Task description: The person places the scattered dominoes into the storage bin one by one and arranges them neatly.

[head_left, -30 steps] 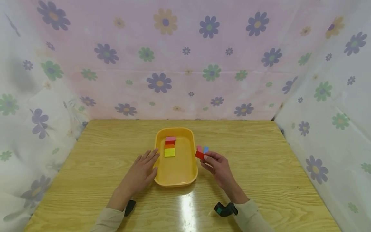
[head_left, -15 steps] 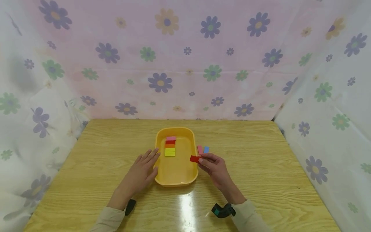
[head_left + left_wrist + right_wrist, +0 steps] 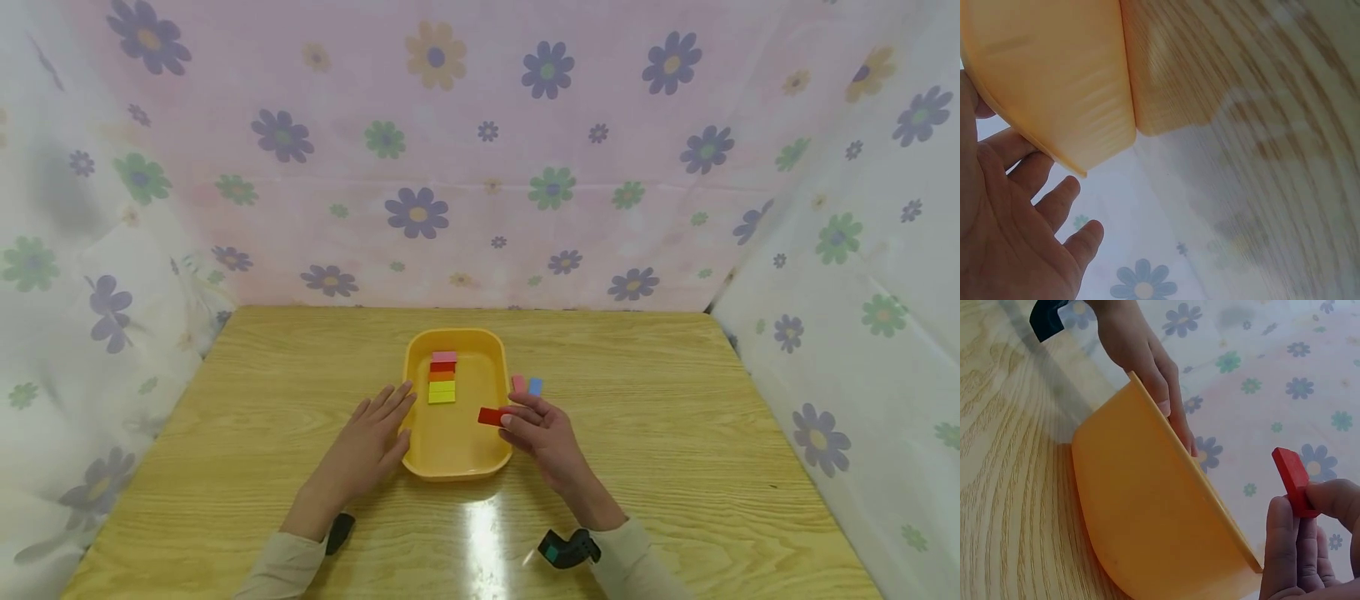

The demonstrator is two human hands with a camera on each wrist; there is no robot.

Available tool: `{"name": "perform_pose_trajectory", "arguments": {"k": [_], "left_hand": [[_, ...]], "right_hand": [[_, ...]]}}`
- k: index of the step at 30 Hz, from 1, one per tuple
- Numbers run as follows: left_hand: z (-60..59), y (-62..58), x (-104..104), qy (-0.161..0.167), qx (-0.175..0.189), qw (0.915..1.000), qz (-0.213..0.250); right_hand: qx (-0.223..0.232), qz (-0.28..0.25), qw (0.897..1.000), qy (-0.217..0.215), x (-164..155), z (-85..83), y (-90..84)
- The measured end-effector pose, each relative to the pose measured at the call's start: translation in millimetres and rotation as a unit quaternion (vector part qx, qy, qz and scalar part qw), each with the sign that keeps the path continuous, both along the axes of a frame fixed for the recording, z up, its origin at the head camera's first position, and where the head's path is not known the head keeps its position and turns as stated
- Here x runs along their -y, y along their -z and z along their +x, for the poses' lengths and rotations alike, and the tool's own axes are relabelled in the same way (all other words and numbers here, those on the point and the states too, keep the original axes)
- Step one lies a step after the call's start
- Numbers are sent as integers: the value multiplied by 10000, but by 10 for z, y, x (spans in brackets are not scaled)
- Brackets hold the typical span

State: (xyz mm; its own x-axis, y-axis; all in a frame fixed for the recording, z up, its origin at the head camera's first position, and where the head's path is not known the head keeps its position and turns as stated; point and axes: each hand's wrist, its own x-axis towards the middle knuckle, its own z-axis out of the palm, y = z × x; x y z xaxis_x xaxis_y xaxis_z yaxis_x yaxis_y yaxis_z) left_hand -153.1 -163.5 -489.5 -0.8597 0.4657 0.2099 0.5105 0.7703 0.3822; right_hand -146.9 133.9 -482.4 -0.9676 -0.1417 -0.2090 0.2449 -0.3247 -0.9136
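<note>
In the head view a yellow-orange plastic tray (image 3: 450,454) stands on the table. Inside it, at the upper left, a column of flat blocks runs from a pink block (image 3: 444,357) through a red and an orange block (image 3: 442,377) to yellow blocks (image 3: 442,392). My right hand (image 3: 551,437) pinches a red rectangular block (image 3: 1292,478) between thumb and fingers, over the tray's right side. My left hand (image 3: 367,446) rests on the left rim, fingers extended. Just right of the tray lie a loose pink block (image 3: 518,384) and a blue block (image 3: 536,387).
The wooden table (image 3: 675,433) extends on both sides of the tray. A flowered cloth (image 3: 480,167) hangs behind it and along both sides. Each wrist wears a black device (image 3: 570,548).
My right hand has moved left with the red block, from beside the tray to over its right side. My left hand has stayed on the rim.
</note>
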Motion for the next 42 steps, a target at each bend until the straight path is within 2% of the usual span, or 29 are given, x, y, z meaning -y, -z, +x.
{"name": "perform_pose_trajectory", "arguments": {"k": [12,17,27,35,42], "left_hand": [[-5,0,-9,-20,59,10000,21],[-1,3,-8,-11,38,10000,-17],[-2,-49,-22,-38,103,9999,-107],[-8,-39,-33,-82,124,9998,-138],[-7,-27,-22,-36,81,9999,-89]], "right_hand": [[-129,290,9987,-391,124,-25,-85],[-32,252,9985,-479,208,-46,-103],[-76,404,9978,-517,325,-220,-143],[-228,1123,9914,-631,533,-341,-143],[93,1701,9832,-659,679,-465,-89]]}}
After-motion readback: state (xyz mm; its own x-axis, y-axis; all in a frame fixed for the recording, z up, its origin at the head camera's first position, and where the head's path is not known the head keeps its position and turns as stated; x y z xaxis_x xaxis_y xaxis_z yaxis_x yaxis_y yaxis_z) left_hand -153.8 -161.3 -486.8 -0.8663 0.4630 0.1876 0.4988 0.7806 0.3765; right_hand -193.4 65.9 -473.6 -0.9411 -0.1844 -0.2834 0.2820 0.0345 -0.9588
